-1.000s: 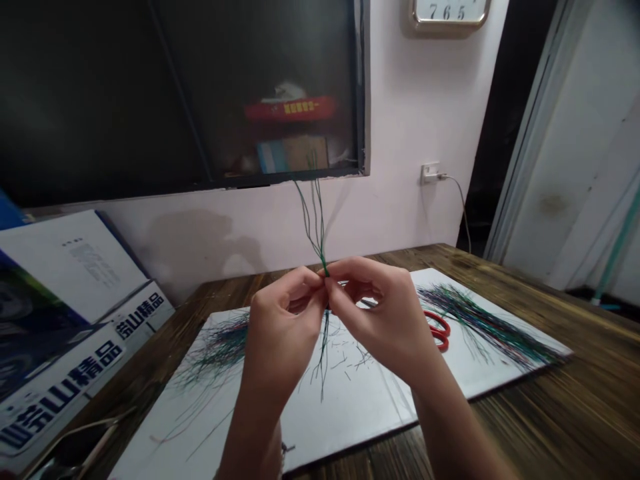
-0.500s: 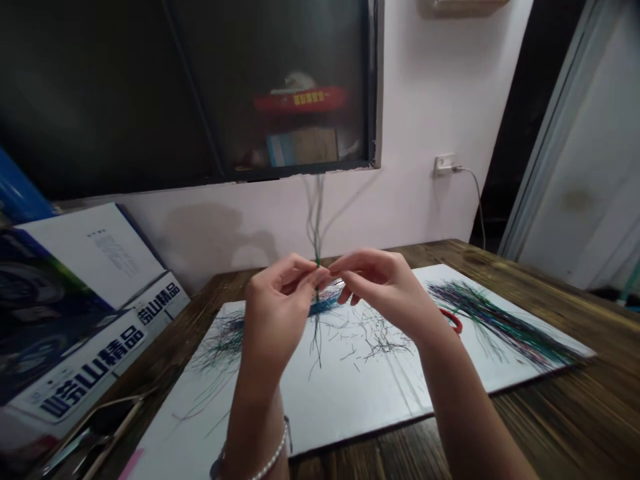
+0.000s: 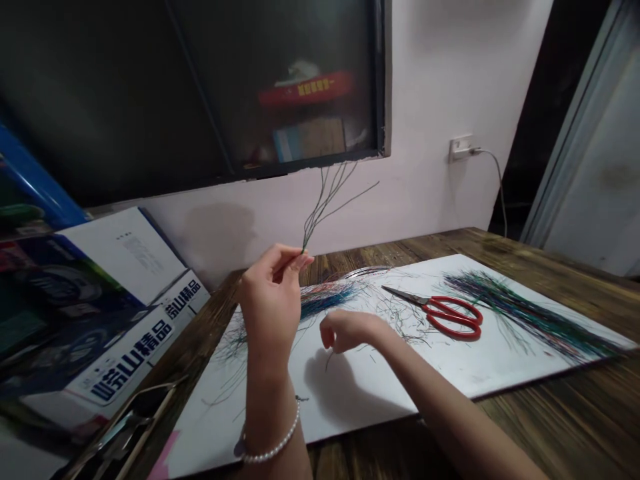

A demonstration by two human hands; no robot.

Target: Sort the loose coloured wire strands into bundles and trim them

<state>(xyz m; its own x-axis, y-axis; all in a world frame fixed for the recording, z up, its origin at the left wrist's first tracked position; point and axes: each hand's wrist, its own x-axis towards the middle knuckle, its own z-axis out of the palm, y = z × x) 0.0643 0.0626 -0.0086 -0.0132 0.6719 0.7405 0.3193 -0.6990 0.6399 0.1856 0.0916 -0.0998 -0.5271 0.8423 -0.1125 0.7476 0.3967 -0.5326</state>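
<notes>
My left hand (image 3: 275, 287) is raised and closed, its thumb and forefinger pinching a small bunch of thin green wires (image 3: 317, 213). The upper ends fan out above the fingertips and lean right. Lower down, my right hand (image 3: 347, 331) is closed just above the white board (image 3: 385, 400). A short, thin dark wire end (image 3: 328, 360) sticks out below its curled fingers. Whether it belongs to the same bunch I cannot tell. Red-handled scissors (image 3: 453, 319) lie on the board right of my right hand, blades pointing left.
Blue and reddish wires (image 3: 325, 300) lie behind my hands. A thick bundle of dark coloured wires (image 3: 530, 320) lies on the board's right side. Short wire scraps (image 3: 395, 313) are scattered near the scissors. Printed boxes (image 3: 135, 347) stand at the left; a wall socket (image 3: 461, 148) is behind.
My hands have come apart: the right moved down toward the board, while the left keeps its pinch on the wires. The wire tops now lean right. The scissors have come into full view.
</notes>
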